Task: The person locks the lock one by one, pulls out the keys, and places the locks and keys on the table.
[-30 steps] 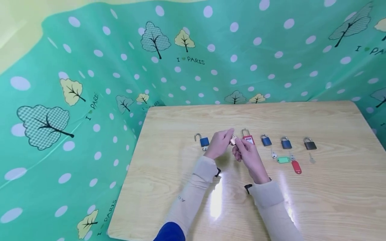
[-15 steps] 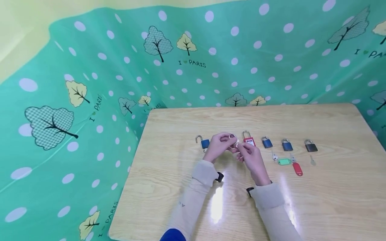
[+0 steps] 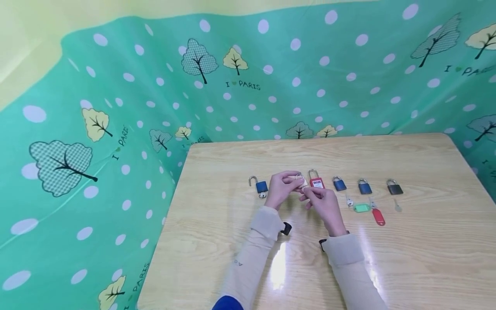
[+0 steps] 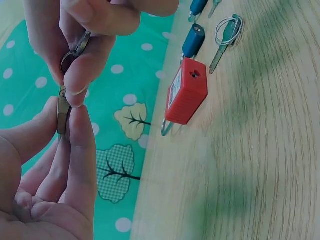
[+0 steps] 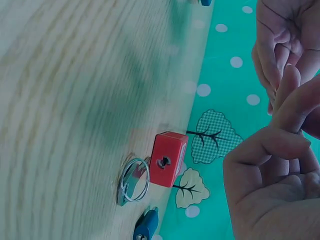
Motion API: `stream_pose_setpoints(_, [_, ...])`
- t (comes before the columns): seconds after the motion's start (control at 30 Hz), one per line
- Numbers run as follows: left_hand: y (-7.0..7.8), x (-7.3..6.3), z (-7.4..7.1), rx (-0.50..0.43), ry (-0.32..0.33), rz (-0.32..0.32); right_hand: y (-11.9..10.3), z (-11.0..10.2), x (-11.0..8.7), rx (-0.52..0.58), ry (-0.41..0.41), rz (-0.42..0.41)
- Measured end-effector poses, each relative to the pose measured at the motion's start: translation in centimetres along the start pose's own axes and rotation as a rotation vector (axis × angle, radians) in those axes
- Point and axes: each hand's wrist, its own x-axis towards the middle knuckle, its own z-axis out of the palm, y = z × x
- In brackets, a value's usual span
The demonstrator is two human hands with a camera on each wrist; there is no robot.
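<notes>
My left hand (image 3: 279, 190) pinches a small brass padlock (image 3: 300, 181), its shackle upward in the head view. Seen edge-on in the left wrist view, the padlock body (image 4: 62, 115) sits between thumb and fingers. My right hand (image 3: 326, 207) pinches a small key (image 4: 75, 52) with a thin ring, right at the padlock's lower end; its blade is hidden by the fingers. In the right wrist view both hands meet and cover what they hold. Just behind them on the table lies a red padlock (image 3: 316, 183).
At left, a blue padlock (image 3: 261, 187) lies with its shackle swung out, keys (image 3: 262, 195) beside it. Rightward lie two blue padlocks (image 3: 339, 184) and a black padlock (image 3: 395, 188). Loose keys (image 3: 398, 206), a green tag (image 3: 362, 208) and a red tag (image 3: 378, 217) lie nearer.
My left hand has turned the brass padlock so its shackle points up, and my right fingers have come to its lower end. The view has shifted slightly.
</notes>
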Motion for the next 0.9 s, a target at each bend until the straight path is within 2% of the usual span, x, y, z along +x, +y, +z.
stream_pose_setpoints(0.13, [-0.1, 0.9, -0.7, 0.031, 0.141, 0.020, 0.6, -0.2, -0.3, -0.030, 0.006, 0.013])
stream_pose_setpoints(0.2, [-0.1, 1.5, -1.2, 0.050, 0.172, 0.046, 0.7, -0.3, -0.2, -0.064, 0.005, 0.004])
stream_pose_setpoints(0.4, [-0.1, 2.1, -1.8, 0.133, 0.103, 0.028, 0.6, -0.1, 0.9, -0.161, -0.017, -0.058])
stream_pose_setpoints(0.6, [-0.6, 2.3, -2.3, 0.289, 0.095, 0.016, 0.6, 0.6, 1.7, -0.244, -0.064, -0.018])
stream_pose_setpoints(0.77, [-0.9, 2.4, -2.6, 0.426, 0.078, -0.007, 0.7, 1.1, 2.2, -0.378, -0.074, -0.020])
stream_pose_setpoints(0.9, [-1.2, 2.7, -2.4, 0.516, 0.046, -0.019, 0.3, 1.5, 2.7, -0.536, -0.035, -0.048])
